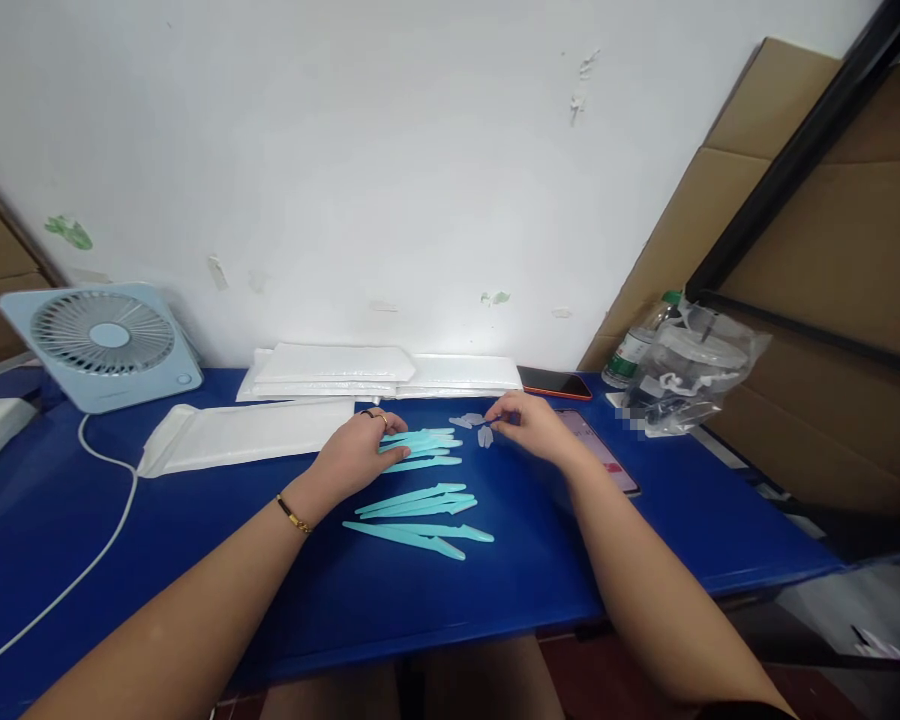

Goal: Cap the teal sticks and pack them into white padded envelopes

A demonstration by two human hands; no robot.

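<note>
Several turquoise eyebrow razors (418,536) lie on the blue table, roughly side by side with their blade ends to the right. My left hand (361,440) is closed over the handle ends of the upper razors (439,452), thumb on the near side and fingers on the far side. To the right of the blades lies a small group of clear plastic blade covers (484,437). My right hand (523,424) is closed in a pinch at these covers, with a cover at its fingertips. The fingertips partly hide that cover.
White padded mailers (330,365) lie along the wall, with another mailer (247,437) nearer. A light blue fan (109,340) stands left, its white cable (112,540) trailing over the table. Two phones, one red-edged (555,383) and one lit (600,450), a bottle (630,355) and a bagged cup (694,365) are right.
</note>
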